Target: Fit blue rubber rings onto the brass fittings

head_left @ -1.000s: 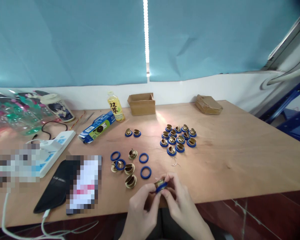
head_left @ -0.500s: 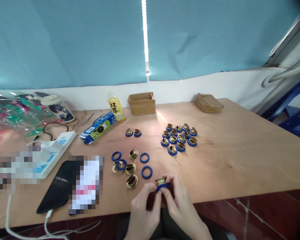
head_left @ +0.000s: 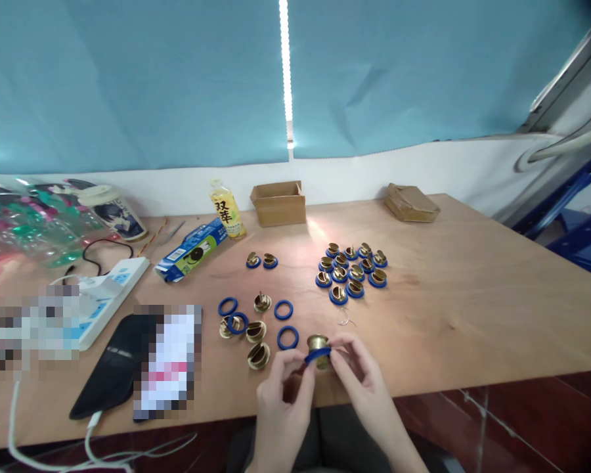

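Observation:
At the table's front edge, my left hand [head_left: 286,387] pinches the left side of a blue ring [head_left: 317,356]. The thumb and fingers of my right hand [head_left: 357,371] close on the ring's right side. Within the ring is a brass fitting [head_left: 318,341], its round flange upward and part of its body showing below; the ring looks slightly tilted around it. To the left lie loose blue rings [head_left: 288,337] and several bare brass fittings [head_left: 259,355]. One ring rests partly over a fitting. Farther right stands a cluster of brass fittings with blue rings [head_left: 355,288] around their bases.
Two more ringed fittings [head_left: 270,261] sit mid-table. Behind are an open cardboard box [head_left: 280,205], a yellow-labelled bottle [head_left: 228,213], a blue carton [head_left: 192,253] and a brown package [head_left: 412,202]. A power strip [head_left: 113,295] and black phone [head_left: 115,368] lie left.
My fingers have spread a little apart along the ring. The brass fitting now shows more of its body, above and below the ring. The other things stay in place.

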### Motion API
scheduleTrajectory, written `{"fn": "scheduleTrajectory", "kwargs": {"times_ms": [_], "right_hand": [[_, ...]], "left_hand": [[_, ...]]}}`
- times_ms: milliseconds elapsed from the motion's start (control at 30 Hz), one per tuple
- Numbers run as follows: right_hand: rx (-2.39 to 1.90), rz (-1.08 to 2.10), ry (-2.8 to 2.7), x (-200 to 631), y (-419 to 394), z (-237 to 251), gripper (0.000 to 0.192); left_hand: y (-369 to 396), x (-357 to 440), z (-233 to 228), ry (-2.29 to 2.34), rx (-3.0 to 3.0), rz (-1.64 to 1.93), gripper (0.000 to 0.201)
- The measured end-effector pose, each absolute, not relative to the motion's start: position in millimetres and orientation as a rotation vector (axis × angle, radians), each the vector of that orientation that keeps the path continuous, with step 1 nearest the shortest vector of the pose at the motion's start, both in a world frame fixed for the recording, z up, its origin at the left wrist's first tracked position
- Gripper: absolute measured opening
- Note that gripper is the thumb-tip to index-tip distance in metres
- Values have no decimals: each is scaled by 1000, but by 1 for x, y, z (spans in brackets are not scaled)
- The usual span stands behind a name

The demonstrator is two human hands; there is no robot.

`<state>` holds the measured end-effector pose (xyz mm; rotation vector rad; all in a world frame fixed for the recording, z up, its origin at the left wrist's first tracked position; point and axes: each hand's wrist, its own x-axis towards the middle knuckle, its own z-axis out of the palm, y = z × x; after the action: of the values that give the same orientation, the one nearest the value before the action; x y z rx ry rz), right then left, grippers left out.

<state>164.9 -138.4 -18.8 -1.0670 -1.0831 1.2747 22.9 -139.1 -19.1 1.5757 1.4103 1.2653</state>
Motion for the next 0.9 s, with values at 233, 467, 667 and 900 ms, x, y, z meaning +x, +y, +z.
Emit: {"fn": "scheduleTrajectory", "kwargs": {"times_ms": [233, 467, 667, 900], "right_hand": [[-1058, 1271, -916, 170, -133, -26, 19], [-1125, 1166, -783, 167, -130, -32, 31], [-1127, 1161, -620, 159, -128, -30, 29], [-1022, 1278, -434, 145, -131, -18, 30]], "left_hand": [[-144, 22, -20, 1343, 1969, 1456, 15], [-139, 20, -25, 1242, 2076, 1462, 23], [-137, 19, -19, 1208, 2249, 1449, 24], [-137, 11, -21, 1247, 2286, 1381, 22]]}}
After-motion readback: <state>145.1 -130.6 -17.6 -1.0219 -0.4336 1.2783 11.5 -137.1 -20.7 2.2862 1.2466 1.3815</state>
